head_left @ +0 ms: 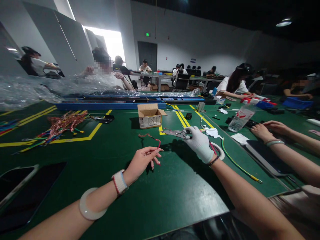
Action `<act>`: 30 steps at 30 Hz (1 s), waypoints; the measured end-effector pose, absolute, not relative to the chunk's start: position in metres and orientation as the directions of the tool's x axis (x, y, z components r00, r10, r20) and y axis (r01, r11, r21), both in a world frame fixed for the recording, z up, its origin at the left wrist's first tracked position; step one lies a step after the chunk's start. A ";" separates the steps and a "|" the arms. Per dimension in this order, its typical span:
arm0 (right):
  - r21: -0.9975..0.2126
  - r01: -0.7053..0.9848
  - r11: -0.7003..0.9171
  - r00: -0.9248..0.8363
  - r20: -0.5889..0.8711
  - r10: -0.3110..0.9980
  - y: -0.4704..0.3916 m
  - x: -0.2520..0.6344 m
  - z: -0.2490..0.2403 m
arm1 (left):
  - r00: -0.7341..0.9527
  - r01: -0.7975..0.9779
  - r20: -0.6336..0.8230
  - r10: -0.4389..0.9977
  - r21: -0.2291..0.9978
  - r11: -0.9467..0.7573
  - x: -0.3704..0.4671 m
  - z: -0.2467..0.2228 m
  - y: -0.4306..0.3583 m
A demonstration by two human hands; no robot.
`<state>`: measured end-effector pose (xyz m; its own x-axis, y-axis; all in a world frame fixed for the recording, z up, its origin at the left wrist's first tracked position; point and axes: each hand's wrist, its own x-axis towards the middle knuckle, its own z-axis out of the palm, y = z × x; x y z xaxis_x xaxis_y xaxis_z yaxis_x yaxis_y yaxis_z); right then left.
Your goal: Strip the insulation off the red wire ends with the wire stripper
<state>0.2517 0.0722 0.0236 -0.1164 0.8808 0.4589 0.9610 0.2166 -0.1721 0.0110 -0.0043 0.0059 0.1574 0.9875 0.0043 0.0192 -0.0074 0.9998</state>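
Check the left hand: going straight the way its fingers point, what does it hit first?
Left hand, holding the red wire, would likely meet the gloved right hand first, near the gray plate. Relative height is unclear, so it might pass under.

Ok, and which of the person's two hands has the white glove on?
The right hand, which holds a flat grey piece. The left hand wears no glove and pinches a thin red wire.

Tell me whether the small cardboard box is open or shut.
Open: the cardboard box has a flap spread outward, and its inner wall shows.
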 end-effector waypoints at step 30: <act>0.386 0.801 0.456 -0.596 0.453 0.663 0.213 0.124 0.150 | 0.187 -0.017 0.039 0.982 0.999 -0.036 0.009 -0.004 -0.001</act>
